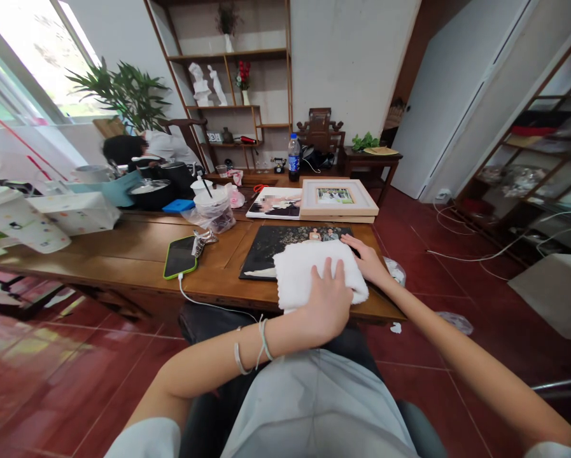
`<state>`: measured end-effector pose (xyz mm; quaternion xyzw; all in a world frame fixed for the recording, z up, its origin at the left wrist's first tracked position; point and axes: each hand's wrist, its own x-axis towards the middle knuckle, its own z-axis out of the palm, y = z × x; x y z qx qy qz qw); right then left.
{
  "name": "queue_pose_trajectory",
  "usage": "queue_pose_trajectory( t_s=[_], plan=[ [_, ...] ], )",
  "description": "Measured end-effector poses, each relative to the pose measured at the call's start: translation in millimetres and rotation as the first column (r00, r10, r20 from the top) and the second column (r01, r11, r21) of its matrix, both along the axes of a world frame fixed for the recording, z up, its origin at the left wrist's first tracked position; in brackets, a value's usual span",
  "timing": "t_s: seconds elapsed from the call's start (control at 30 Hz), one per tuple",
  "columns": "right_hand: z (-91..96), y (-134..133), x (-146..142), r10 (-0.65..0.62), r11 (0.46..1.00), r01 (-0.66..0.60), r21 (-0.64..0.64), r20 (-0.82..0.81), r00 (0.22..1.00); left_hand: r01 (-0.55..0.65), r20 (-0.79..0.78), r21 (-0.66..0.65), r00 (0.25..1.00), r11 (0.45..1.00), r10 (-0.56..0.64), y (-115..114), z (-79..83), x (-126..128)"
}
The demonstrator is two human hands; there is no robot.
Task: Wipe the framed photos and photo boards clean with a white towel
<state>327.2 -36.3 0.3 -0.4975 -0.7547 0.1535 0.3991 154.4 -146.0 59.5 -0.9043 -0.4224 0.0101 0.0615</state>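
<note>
A white folded towel (304,267) lies over the near right part of a dark photo print (270,248) on the wooden table (123,261). My left hand (328,302) rests flat on the towel with its fingers stretched out. My right hand (366,257) lies open at the towel's right edge, its fingers touching the print. A small picture of people shows at the print's far edge.
A phone in a green case (180,256) lies charging to the left. Further back stand a framed photo (337,197), another print (273,203), a plastic cup in a bag (213,207), a blue-capped bottle (293,158) and pots. A person sits at the far left. Cables cross the red floor on the right.
</note>
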Motion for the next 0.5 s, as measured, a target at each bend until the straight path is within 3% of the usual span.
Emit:
queue_pose_trajectory(
  t_s=[0.13,0.33,0.4,0.5],
  plan=[
    [-0.6,-1,-2,-0.026,0.999,0.025,0.021,0.035,0.999,-0.017,0.022,-0.006,1.000,1.000,0.017,43,6.1,-14],
    [-2.8,0,-3,-0.025,0.998,0.023,0.051,0.025,0.999,0.047,0.191,-0.158,0.981,0.986,-0.016,138,23.1,-26],
    [-3.2,0,-2,-0.028,0.998,0.026,0.051,0.027,0.999,0.101,0.266,-0.169,0.962,0.980,-0.053,154,28.1,-17],
    [-3.3,1,-2,-0.045,0.998,0.042,0.054,0.055,0.997,0.151,0.290,-0.149,0.951,0.977,-0.103,154,28.3,4]
  ],
)
